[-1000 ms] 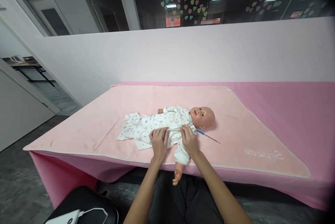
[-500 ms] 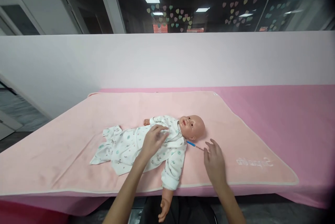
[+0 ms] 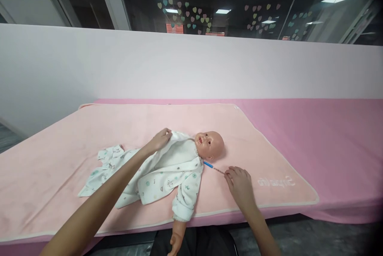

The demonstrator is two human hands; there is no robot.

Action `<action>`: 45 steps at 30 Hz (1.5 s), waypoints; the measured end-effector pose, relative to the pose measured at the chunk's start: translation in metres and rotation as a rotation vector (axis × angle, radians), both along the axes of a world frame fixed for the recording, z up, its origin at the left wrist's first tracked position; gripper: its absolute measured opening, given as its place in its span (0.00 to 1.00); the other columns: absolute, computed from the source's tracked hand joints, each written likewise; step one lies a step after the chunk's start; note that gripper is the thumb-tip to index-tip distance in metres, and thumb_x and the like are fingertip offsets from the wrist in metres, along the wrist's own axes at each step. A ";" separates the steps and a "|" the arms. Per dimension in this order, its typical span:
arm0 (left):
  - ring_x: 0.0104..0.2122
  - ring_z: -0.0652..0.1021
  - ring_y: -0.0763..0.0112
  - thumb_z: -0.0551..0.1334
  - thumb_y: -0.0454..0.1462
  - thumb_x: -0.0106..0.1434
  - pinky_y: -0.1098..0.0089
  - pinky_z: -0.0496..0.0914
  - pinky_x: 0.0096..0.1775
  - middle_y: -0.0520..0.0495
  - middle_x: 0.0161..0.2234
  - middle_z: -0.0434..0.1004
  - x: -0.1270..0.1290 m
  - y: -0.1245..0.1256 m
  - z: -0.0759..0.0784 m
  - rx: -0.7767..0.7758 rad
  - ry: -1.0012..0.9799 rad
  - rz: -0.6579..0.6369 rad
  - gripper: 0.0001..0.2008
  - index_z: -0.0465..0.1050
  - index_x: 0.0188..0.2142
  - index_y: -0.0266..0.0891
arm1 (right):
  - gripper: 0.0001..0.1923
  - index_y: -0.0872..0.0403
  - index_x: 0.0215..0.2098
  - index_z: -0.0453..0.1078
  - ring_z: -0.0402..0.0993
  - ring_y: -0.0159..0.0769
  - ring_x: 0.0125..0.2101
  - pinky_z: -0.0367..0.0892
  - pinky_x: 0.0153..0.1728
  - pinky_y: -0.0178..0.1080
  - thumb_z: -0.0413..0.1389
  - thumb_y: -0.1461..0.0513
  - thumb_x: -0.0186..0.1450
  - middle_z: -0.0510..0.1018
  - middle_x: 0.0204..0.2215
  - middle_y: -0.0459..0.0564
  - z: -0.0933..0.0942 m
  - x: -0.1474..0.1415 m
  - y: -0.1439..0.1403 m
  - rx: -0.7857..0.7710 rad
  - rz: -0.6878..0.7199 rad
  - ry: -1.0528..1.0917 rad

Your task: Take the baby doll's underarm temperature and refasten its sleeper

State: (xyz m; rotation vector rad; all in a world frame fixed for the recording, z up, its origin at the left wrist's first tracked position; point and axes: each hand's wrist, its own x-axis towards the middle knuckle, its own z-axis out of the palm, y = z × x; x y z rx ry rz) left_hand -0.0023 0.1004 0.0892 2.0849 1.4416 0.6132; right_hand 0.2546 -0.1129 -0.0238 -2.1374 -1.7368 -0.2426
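Observation:
A baby doll (image 3: 212, 145) lies on its back with its head to the right, dressed in a white printed outfit (image 3: 158, 188). The front flap of the outfit is lifted toward the far side, where my left hand (image 3: 160, 140) pinches its edge. Paler plain cloth shows beneath the flap. Beside the doll's neck lies a slim stick with a blue end (image 3: 208, 164), which looks like a thermometer. My right hand (image 3: 241, 186) has its fingertips closed on the thin end of that stick, palm down over the blanket.
A peach blanket (image 3: 269, 160) with white lettering covers part of a pink table cover (image 3: 335, 140). The doll's near arm (image 3: 178, 236) hangs over the front edge. Behind stands a white low wall (image 3: 191, 68), with dark glass above it.
My left hand has moved from above the doll's chest to the far side and raised the garment's flap. My right hand's fingers have closed on the stick's thin end. The view has shifted.

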 end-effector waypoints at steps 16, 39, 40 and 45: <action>0.30 0.77 0.64 0.45 0.32 0.65 0.68 0.65 0.31 0.45 0.35 0.72 0.012 -0.043 0.024 0.565 0.715 -0.114 0.14 0.57 0.49 0.44 | 0.11 0.58 0.38 0.70 0.74 0.37 0.30 0.61 0.28 0.34 0.46 0.68 0.64 0.77 0.31 0.56 0.124 -0.112 0.158 -0.240 0.121 -0.056; 0.42 0.74 0.57 0.41 0.51 0.64 0.54 0.57 0.51 0.38 0.37 0.76 0.018 0.035 -0.051 0.136 0.422 0.029 0.28 0.72 0.35 0.36 | 0.17 0.54 0.42 0.73 0.68 0.41 0.48 0.60 0.52 0.46 0.50 0.54 0.62 0.74 0.46 0.54 0.076 0.008 0.133 0.234 0.383 0.601; 0.41 0.75 0.56 0.40 0.53 0.64 0.55 0.61 0.48 0.38 0.36 0.77 0.016 0.035 -0.053 0.108 0.424 0.030 0.29 0.72 0.35 0.37 | 0.18 0.54 0.42 0.72 0.68 0.41 0.48 0.60 0.52 0.45 0.50 0.52 0.61 0.75 0.46 0.53 0.070 0.016 0.138 0.202 0.368 0.766; 0.39 0.75 0.51 0.38 0.55 0.62 0.57 0.65 0.40 0.34 0.36 0.76 0.012 0.034 -0.053 0.049 0.438 0.057 0.32 0.72 0.35 0.36 | 0.26 0.54 0.43 0.72 0.71 0.42 0.47 0.65 0.49 0.43 0.48 0.45 0.60 0.76 0.45 0.52 0.041 0.025 0.142 0.089 0.325 1.506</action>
